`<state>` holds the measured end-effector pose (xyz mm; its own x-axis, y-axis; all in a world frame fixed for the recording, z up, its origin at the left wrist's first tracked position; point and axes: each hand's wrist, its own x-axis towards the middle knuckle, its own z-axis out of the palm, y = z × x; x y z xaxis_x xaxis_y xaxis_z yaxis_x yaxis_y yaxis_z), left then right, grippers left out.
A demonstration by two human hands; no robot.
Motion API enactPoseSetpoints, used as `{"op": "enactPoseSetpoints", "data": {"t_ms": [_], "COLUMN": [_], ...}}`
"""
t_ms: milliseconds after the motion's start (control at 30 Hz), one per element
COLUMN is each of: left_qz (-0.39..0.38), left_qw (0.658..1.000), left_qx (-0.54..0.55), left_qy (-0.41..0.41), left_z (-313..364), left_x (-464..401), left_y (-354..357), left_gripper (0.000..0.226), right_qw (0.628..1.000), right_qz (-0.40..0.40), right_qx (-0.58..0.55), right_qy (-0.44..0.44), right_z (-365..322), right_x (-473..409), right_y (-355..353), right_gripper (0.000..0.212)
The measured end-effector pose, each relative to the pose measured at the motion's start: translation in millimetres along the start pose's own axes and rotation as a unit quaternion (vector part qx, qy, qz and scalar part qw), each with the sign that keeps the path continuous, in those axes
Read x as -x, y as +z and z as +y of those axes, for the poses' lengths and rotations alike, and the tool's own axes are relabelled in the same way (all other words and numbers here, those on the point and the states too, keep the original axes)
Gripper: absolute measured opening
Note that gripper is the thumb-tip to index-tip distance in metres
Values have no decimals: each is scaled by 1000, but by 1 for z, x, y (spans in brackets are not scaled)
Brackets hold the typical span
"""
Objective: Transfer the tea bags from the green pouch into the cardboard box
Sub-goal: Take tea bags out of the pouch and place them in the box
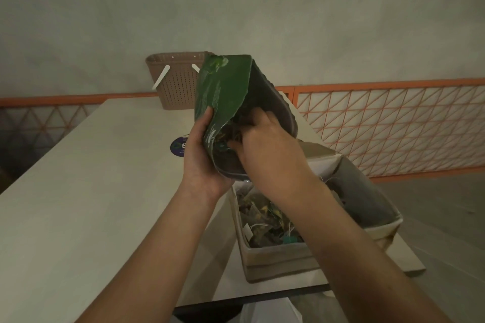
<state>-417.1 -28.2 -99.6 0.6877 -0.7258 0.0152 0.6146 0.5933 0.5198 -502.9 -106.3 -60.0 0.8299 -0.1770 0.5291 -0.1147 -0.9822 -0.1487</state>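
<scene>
- Tea bags (265, 220) are already heaped in the cardboard box (278, 257), which stands on the table (91, 191) at its right-hand end, near the corner; if the box is knocked by a forearm, it could be shoved off that end.
- Table space to the left is taken only by a woven basket (175, 86) at the far end and a round dark sticker (178, 148); neither is judged to be in the way.
- Green pouch (223, 92) is held in the air above the far end of the box, its mouth turned toward the person and downward. With the opening tipped like this, loose bags could slide out past the box rim onto the table or floor.
- Left hand (202, 155) is wrapped around the lower left edge of the pouch, thumb pressed on its printed face. If that hold slackens, the pouch could drop into the box.
- Right hand (265, 144) is pushed into the pouch mouth with fingers curled inside; whether a tea bag is pinched cannot be told, since the fingertips are hidden.
- Strings and tags are seen trailing among the bags in the box; a string snagged on the pouch lip could drag several bags out at once and scatter them.
</scene>
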Motion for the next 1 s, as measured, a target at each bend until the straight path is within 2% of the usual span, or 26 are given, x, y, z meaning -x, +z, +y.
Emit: {"op": "enactPoseSetpoints", "data": {"t_ms": [167,267,400,667,800,867,1000], "left_qz": [7,11,5,-21,-43,-49,-32], "left_qw": [1000,1000,1000,999,999,999,999], "left_qx": [-1,0,6,28,10,4,-7], "left_qy": [5,5,5,-5,-5,-8,-31], "left_z": [3,2,2,14,21,21,23], "left_x": [0,2,3,-2,0,3,5], "left_y": [0,1,5,-9,-17,-17,-15], "left_gripper": [57,54,53,61,55,50,52], "right_qw": [1000,999,993,972,984,989,952], "right_qz": [-11,-14,-20,27,-16,-36,97], "right_qx": [0,-48,-114,-229,-175,-143,-284], "right_qy": [0,-10,-36,-49,2,23,59], "right_z": [-2,3,10,34,55,59,48], "right_x": [5,12,26,60,70,68,37], "right_y": [-1,-5,-13,-22,-11,-9,-20], "right_gripper": [28,26,11,19,14,20,41]}}
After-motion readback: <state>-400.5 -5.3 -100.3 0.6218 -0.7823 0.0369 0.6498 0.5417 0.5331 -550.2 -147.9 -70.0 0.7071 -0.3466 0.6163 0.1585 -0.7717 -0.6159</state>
